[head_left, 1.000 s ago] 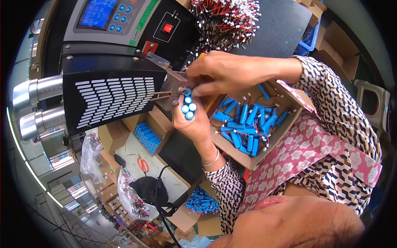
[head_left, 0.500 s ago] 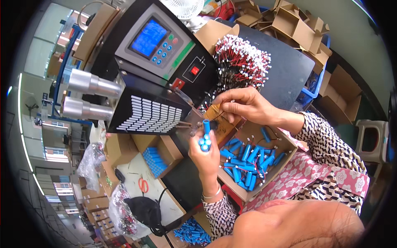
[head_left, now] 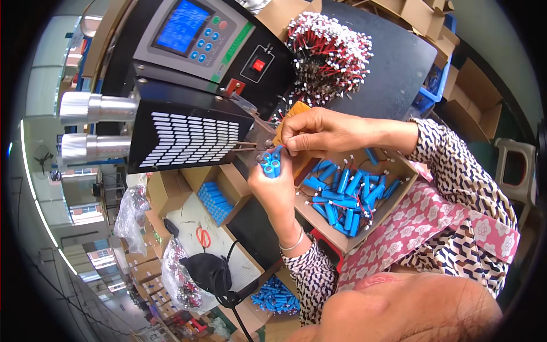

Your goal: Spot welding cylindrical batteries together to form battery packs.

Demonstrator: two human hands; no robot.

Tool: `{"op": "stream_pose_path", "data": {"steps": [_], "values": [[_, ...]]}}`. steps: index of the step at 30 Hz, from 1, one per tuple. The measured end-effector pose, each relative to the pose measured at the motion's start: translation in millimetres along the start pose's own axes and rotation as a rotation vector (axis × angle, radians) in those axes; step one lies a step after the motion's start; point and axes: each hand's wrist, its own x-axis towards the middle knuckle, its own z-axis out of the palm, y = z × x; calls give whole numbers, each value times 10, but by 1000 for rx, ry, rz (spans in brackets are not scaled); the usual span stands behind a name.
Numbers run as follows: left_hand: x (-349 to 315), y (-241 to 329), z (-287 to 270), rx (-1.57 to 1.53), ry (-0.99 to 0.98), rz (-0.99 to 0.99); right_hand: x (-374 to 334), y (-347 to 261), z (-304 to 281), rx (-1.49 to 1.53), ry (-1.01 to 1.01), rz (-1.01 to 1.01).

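The left hand (head_left: 277, 191) is closed around a small bundle of blue cylindrical cells (head_left: 270, 163), holding their ends up to the thin electrode pins (head_left: 246, 146) of the black welding machine (head_left: 188, 134). The right hand (head_left: 319, 130) comes in from 3 o'clock, its fingertips pinched on something small just above the cells; what it is I cannot tell. I judge the step to be joining a lead to a cell at the pins, so the next move calls for steady alignment of cell end and pins. The bundle stands out of the left fist at 12 o'clock. A cardboard box (head_left: 393, 194) of finished cells lies at 4 o'clock.
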Motion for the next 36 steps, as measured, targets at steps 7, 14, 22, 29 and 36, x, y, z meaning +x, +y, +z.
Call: {"op": "stream_pose_path", "data": {"steps": [7,14,22,29,36], "values": [[-5,-182,263,102,114,374,-15,98,-29,-47,50,-45],[-48,-175,242,63,110,389,117,236,56,-236,106,-56],[-58,-191,293,109,149,375,167,107,33,-289,128,78],[-39,-231,281,128,178,367,210,115,52,-187,96,61],[-11,-259,312,108,152,388,175,86,4,-147,75,118]]}}
